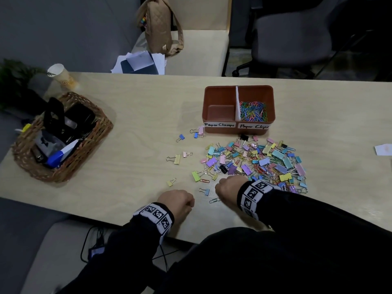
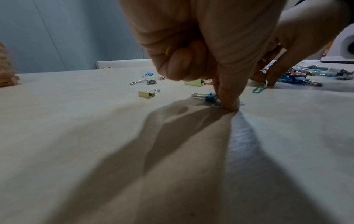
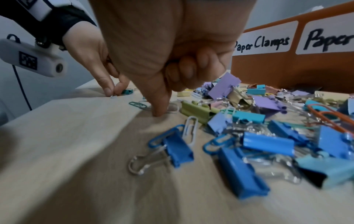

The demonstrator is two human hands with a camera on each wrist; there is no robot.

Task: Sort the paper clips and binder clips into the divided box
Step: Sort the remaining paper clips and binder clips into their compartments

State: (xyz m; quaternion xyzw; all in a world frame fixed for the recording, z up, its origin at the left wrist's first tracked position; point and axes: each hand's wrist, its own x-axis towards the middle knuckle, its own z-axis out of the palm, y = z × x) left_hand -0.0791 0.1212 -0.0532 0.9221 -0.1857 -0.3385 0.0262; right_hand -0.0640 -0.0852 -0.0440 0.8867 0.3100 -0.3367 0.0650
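Observation:
The orange divided box [image 1: 220, 87] stands at the back; its right half holds coloured paper clips [image 1: 253, 111] and the left half, labelled "Paper Clamps" [image 3: 262, 44], is bare. A mixed pile of binder clips and paper clips [image 1: 254, 162] lies in front of it. My left hand [image 1: 189, 203] pinches a pale paper clip [image 3: 114, 96] on the table beside a teal binder clip [image 3: 127, 91]; a yellow paper clip [image 2: 167, 50] shows inside its curled fingers. My right hand [image 1: 219, 186] has its fingers curled, with yellow glints between them. One fingertip [image 3: 159, 112] presses a white paper clip [image 3: 173, 109] at the pile's near-left edge.
Loose binder clips [image 1: 176, 159] are scattered left of the pile, and a teal paper clip [image 1: 214, 200] lies between my hands. A wicker basket [image 1: 84, 160] of office items and a paper cup [image 1: 61, 76] stand far left. A paper scrap [image 1: 382, 149] lies at the right edge.

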